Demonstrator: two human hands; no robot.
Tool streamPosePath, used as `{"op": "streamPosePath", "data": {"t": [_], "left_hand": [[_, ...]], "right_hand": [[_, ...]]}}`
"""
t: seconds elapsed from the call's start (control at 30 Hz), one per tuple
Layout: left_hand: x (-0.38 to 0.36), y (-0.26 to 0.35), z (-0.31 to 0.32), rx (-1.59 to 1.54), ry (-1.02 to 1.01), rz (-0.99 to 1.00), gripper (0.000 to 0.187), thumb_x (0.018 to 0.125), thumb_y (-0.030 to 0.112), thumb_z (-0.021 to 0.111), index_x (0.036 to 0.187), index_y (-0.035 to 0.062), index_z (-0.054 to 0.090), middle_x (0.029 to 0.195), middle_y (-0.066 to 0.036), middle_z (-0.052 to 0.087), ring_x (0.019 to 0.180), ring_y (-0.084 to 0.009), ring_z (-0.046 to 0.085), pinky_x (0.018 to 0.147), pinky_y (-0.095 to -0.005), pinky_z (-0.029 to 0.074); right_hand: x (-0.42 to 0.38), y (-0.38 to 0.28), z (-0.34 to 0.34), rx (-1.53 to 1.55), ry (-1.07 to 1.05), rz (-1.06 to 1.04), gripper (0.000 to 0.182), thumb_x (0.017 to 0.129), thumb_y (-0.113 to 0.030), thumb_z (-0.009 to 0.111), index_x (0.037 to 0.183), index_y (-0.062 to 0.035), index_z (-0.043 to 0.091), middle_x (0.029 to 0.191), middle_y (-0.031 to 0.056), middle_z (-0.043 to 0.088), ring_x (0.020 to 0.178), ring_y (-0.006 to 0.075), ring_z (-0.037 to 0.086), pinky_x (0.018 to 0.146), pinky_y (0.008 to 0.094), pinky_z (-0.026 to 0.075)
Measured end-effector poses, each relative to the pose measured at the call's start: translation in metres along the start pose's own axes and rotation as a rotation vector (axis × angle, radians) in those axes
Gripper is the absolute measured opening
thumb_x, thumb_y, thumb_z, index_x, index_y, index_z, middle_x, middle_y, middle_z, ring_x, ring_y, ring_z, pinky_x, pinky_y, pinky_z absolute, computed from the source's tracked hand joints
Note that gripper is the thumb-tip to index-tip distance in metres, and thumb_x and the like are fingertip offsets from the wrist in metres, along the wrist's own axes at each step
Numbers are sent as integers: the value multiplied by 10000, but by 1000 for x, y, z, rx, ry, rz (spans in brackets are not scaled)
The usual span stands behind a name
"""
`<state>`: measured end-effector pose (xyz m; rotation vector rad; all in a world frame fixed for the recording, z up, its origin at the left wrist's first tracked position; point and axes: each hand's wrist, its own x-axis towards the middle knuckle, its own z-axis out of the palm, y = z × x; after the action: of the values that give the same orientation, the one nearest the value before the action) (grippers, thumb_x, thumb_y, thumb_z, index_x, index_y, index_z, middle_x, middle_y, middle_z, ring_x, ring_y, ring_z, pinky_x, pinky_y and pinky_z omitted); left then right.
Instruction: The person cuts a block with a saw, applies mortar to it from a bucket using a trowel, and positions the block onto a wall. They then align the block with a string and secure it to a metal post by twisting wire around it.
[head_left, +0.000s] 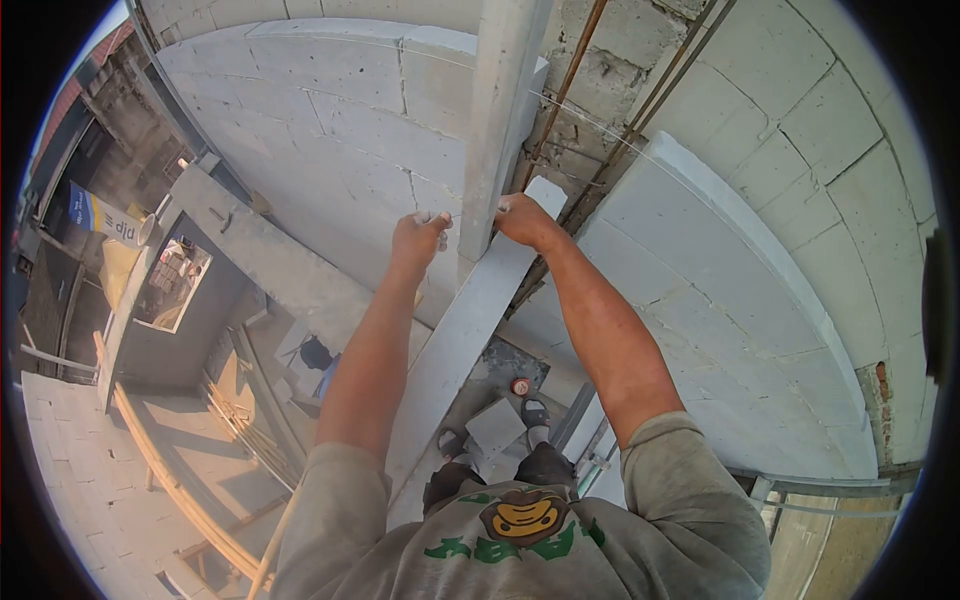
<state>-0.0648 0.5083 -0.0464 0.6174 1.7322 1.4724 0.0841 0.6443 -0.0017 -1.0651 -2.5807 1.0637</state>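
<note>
My left hand is raised on the left of a long grey post or bar, its fingers curled together in a pinch. On the other side, my right hand is closed close to the bar's lower end, over a long pale board. What either hand pinches is too small to make out. The bar stands upright between them, its foot near the board. A thin string runs from behind the bar toward the right-hand block wall.
A white block wall rises ahead. Rusty rebar stands in a gap between walls. Below are my sandalled feet, a loose block and a small red round object. Timber poles and a person are lower left.
</note>
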Motion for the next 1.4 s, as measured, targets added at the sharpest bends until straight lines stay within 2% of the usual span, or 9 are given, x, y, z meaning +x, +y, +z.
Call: {"op": "streamPosePath", "data": {"t": [0.2,0.37,0.43,0.47,0.7,0.83,1.0,1.23,1.4], "left_hand": [[13,0,10,3,-55,61,334,908,283,645,960,-45,681,804,-86,658,736,-163,612,690,-284,493],[-7,-14,-6,-176,136,44,618,883,495,674,1098,-83,641,951,-135,676,864,-213,647,791,-315,502],[-21,-24,-16,-138,121,34,650,873,523,670,1094,-88,639,962,-137,675,872,-215,644,796,-322,495],[-28,-31,-20,-107,113,21,683,863,551,666,1090,-92,638,972,-139,674,879,-216,642,800,-328,489],[-66,-36,-20,227,-109,-76,561,876,518,657,917,-41,685,851,-101,661,835,-174,617,736,-310,457],[-60,-31,-13,131,-183,-22,407,885,395,674,862,-11,693,746,-48,605,709,-148,544,644,-300,424],[-46,-31,-21,-23,-109,18,310,893,308,649,897,3,701,655,-5,506,609,-135,474,582,-306,386],[-19,8,-21,64,-82,88,276,917,259,616,943,-2,701,617,34,415,552,-97,387,531,-281,330],[-7,6,-17,63,-74,70,300,913,286,635,945,-6,695,608,27,425,552,-102,387,534,-272,343]], "right_hand": [[12,6,0,41,-181,13,349,743,-169,675,1069,-55,719,1038,250,683,1003,384,655,857,403,518],[-33,8,7,-33,276,93,242,713,-128,591,886,1,699,943,251,688,973,392,653,883,429,505],[-65,13,22,-110,547,19,158,719,-168,631,754,-14,621,812,207,672,827,372,652,759,427,502],[-82,13,28,-17,491,95,167,726,-172,631,766,-9,627,805,196,674,809,357,654,751,417,502],[-131,-34,69,472,260,151,203,757,-189,638,834,-3,666,766,159,671,754,252,655,705,358,493],[-126,-54,74,514,172,111,200,762,-178,629,839,3,668,787,168,679,749,292,657,704,366,500],[-122,-27,82,162,208,-270,180,806,-139,613,897,-3,686,939,176,668,929,355,631,825,411,498],[-56,11,39,-130,501,-71,219,834,-175,584,955,-30,696,1025,168,664,1124,366,568,1023,493,389],[-27,2,24,-235,-168,53,374,788,-147,555,1115,-15,677,1280,241,579,1292,354,476,1152,563,215]]}}
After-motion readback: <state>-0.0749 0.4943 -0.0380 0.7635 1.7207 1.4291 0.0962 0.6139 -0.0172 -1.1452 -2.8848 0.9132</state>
